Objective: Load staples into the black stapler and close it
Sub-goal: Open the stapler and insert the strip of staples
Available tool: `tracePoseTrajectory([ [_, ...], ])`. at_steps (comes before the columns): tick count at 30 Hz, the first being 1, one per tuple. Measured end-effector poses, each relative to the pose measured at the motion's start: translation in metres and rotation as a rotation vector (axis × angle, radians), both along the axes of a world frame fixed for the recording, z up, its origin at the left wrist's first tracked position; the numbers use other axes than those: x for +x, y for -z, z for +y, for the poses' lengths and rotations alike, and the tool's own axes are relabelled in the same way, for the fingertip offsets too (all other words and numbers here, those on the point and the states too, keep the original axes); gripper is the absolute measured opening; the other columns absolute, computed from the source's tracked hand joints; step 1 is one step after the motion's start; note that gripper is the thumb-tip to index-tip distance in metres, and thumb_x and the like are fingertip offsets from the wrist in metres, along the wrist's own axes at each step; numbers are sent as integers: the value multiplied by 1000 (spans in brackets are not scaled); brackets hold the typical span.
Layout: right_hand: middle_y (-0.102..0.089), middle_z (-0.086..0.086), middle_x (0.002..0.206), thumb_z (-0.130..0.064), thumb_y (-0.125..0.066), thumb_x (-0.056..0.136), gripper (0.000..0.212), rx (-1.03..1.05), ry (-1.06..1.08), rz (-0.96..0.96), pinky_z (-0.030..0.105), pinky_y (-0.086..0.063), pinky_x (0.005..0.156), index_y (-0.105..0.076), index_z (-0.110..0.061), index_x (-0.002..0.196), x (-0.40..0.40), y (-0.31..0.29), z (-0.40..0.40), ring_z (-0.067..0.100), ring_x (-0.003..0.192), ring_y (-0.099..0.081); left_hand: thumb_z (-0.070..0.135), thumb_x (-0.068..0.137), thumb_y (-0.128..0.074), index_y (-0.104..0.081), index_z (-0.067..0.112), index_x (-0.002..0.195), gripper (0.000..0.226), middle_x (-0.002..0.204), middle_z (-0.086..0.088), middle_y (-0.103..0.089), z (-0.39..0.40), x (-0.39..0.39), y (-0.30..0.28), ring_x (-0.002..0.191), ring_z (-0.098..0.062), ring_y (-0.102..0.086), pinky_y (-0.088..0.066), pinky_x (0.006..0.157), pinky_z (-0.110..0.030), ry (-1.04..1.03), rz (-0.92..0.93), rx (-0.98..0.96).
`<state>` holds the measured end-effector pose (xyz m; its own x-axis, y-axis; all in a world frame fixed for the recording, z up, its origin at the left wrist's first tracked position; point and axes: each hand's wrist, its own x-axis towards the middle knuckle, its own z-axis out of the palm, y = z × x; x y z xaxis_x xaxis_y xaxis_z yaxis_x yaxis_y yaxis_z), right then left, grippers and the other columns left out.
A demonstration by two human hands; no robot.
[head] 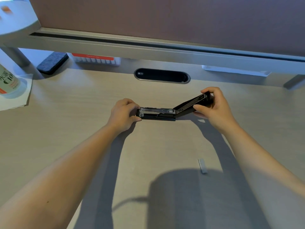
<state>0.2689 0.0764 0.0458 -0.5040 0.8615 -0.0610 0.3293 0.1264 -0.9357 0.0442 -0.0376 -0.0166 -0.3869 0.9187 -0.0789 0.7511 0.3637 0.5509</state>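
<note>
The black stapler (158, 113) lies opened out in the middle of the wooden desk (82, 113). Its base with the shiny metal staple channel rests flat on the left. The black lid (188, 104) is swung up and to the right, hinged at the middle. My left hand (123, 113) grips the left end of the base. My right hand (212, 106) pinches the raised far end of the lid. A short silver strip of staples (202, 165) lies loose on the desk nearer to me, right of centre, touched by neither hand.
A grey shelf riser (165, 47) spans the back above an oval cable port (161, 75). A dark felt eraser (52, 62) and a red-and-white box (95, 59) sit under it at the left. A bottle (8, 80) stands on paper at the far left.
</note>
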Motion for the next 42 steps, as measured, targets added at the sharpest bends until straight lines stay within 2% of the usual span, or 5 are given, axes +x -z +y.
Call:
tracePoseTrajectory([
  [8,-49,21,119,-8,-62,77,36,356,32,-452,15,-27,71,-51,-4,111,45,20,1,29,105,-47,17,72,-67,-59,7,109,40,120,-17,-54,-18,30,5,116,-33,-44,-37,99,-41,32,11,18],
  [20,-29,15,144,-18,-63,78,82,278,384,-50,32,-33,107,-8,-10,138,67,63,-40,27,129,-37,22,79,-59,-56,12,114,36,117,-17,-55,-27,53,22,111,-33,-47,-38,95,-41,64,100,128],
  [23,-35,16,140,-21,-65,77,74,264,399,-81,0,-39,77,-21,-5,134,77,71,-73,29,124,-40,23,79,-59,-55,11,113,36,120,-19,-54,-36,61,25,111,-34,-47,-39,97,-43,51,98,168],
  [30,-63,24,102,-36,-68,71,45,505,206,-445,48,-49,84,-61,6,86,86,86,-129,36,96,-56,25,79,-60,-55,10,113,38,124,-20,-54,-61,76,27,113,-36,-47,-41,98,-47,25,101,189],
  [42,-61,9,88,-13,-57,81,14,634,93,-162,16,-41,62,-64,-4,89,87,75,-170,16,77,-52,24,81,-57,-52,12,117,39,123,-19,-51,-104,92,19,113,-34,-45,-36,95,-41,74,142,159],
])
